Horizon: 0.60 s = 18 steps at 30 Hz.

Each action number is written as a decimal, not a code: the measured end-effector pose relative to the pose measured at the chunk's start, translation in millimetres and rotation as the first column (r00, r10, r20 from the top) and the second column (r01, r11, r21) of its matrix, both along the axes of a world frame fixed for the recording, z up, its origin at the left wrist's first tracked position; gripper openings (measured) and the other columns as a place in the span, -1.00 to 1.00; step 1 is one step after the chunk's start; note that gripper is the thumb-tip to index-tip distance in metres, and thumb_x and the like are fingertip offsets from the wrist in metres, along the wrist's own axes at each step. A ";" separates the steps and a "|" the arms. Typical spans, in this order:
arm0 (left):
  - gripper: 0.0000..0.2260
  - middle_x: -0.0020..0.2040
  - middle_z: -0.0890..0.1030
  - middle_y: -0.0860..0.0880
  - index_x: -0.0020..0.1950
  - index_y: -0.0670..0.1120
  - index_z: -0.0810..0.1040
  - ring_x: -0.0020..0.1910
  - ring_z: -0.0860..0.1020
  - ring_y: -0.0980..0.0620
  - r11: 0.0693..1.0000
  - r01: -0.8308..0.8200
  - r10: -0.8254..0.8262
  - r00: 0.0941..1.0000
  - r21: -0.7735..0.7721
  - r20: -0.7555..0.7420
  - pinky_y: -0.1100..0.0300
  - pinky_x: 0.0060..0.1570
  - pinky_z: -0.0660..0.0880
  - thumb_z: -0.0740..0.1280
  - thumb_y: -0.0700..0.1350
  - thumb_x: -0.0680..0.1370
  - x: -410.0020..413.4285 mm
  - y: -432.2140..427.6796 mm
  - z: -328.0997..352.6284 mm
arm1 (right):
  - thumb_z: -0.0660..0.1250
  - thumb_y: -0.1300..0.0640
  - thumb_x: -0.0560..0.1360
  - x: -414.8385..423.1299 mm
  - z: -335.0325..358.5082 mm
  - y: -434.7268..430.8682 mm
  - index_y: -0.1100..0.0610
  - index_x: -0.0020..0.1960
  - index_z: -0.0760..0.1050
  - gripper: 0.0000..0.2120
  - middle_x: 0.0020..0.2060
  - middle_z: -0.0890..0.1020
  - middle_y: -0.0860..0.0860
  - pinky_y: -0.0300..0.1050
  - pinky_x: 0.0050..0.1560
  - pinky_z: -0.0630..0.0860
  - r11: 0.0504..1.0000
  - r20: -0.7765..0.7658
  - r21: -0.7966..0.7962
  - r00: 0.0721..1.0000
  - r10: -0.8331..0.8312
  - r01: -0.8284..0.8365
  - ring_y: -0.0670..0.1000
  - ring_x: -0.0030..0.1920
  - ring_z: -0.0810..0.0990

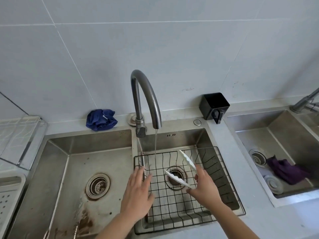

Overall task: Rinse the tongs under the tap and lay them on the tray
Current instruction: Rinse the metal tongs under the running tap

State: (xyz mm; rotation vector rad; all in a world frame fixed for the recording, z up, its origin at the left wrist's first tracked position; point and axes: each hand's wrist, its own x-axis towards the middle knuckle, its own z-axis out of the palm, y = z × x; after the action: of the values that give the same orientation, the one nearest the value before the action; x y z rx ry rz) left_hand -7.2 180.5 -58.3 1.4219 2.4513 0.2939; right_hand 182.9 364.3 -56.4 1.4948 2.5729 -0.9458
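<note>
**Item:** tongs (176, 178), white, plastic by the look, with two scalloped arms joined at one end.

**Location:** in the right hand (205, 188), above the wire rack (181, 209) set in the middle basin. The arms are splayed wide, and the tips point away from the hand, forward and to its left.

**Hold:** thumb and fingers curl round the joined end, which the hand hides.

**Left hand** (138, 194)**:** flat, fingers straight, holding nothing. It is level with the right hand and to its left, over the rack's left edge. Whether it touches cannot be told.

**Tap** (146, 94)**:** running. The thin stream (155, 144) falls ahead of both hands, just left of the tong tips and not on them.

**Handling, by judgement:** light, stiff yet springy, slick once wet, not fragile. Best taken near the joined end, as here, which leaves the arms free for the water. A firmer pinch is wise once the plastic is wet.

**Tray** (6, 200)**:** white, perforated, well apart, far to the left of the left hand.
</note>
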 end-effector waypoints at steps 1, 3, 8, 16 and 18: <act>-0.40 0.66 -0.13 -0.10 0.63 0.05 0.09 0.62 -0.25 -0.10 0.999 0.028 -0.029 0.999 -0.031 -0.027 0.02 0.52 -0.34 0.20 0.11 0.62 2.3 -1.9 -3.8 | 0.59 0.00 0.37 6.2 -4.6 0.2 0.02 0.55 0.20 -0.11 0.16 0.49 -0.09 -0.10 0.07 0.56 1.000 0.039 0.013 0.999 0.000 -0.001 -0.02 0.16 0.52; -0.39 0.66 -0.15 -0.13 0.63 0.00 0.10 0.60 -0.30 -0.14 0.995 0.063 -0.070 0.993 -0.078 -0.091 0.02 0.50 -0.46 0.19 0.12 0.61 2.9 -4.4 -9.4 | 0.57 0.05 0.38 12.1 -12.9 0.3 0.05 0.52 0.22 -0.18 0.23 0.50 -0.06 -0.07 0.16 0.55 0.999 0.115 0.036 0.993 0.009 -0.013 0.02 0.22 0.50; -0.39 0.65 0.02 -0.16 0.55 -0.09 0.34 0.61 -0.16 -0.18 0.986 0.116 -0.140 0.966 -0.121 -0.216 -0.11 0.57 -0.25 0.28 0.11 0.54 -2.9 -9.8 -19.1 | 0.53 -0.11 0.39 7.2 -24.1 -3.1 0.03 0.62 0.09 -0.04 0.43 0.40 -0.05 0.10 0.43 0.39 0.998 0.234 0.043 0.972 0.024 -0.035 0.07 0.40 0.40; -0.47 0.67 -0.06 -0.03 0.56 0.08 0.26 0.60 -0.31 -0.03 0.999 0.043 -0.044 0.998 -0.029 -0.040 -0.05 0.55 -0.25 0.23 0.09 0.59 -5.0 -11.9 -7.2 | 0.42 -0.08 0.51 2.5 -22.3 -28.5 0.02 0.51 0.40 -0.39 0.52 0.35 0.04 0.10 0.52 0.28 0.977 0.183 0.189 0.981 0.064 -0.099 0.14 0.51 0.29; -0.49 0.66 0.06 -0.02 0.54 0.09 0.31 0.63 -0.13 -0.03 0.998 -0.052 0.051 0.998 0.041 0.021 -0.01 0.55 -0.15 0.26 0.10 0.59 -8.9 -21.9 0.7 | 0.47 0.06 0.47 -2.4 -18.6 -37.4 0.09 0.37 0.56 -0.52 0.42 0.49 0.08 0.15 0.42 0.41 0.967 0.120 0.220 0.987 0.104 -0.128 0.20 0.42 0.43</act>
State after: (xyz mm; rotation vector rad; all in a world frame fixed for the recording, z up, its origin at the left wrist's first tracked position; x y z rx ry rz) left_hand -16.1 158.5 -57.6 1.3669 2.4826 0.3706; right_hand 180.5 326.9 -75.0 1.3778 2.7294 -0.5578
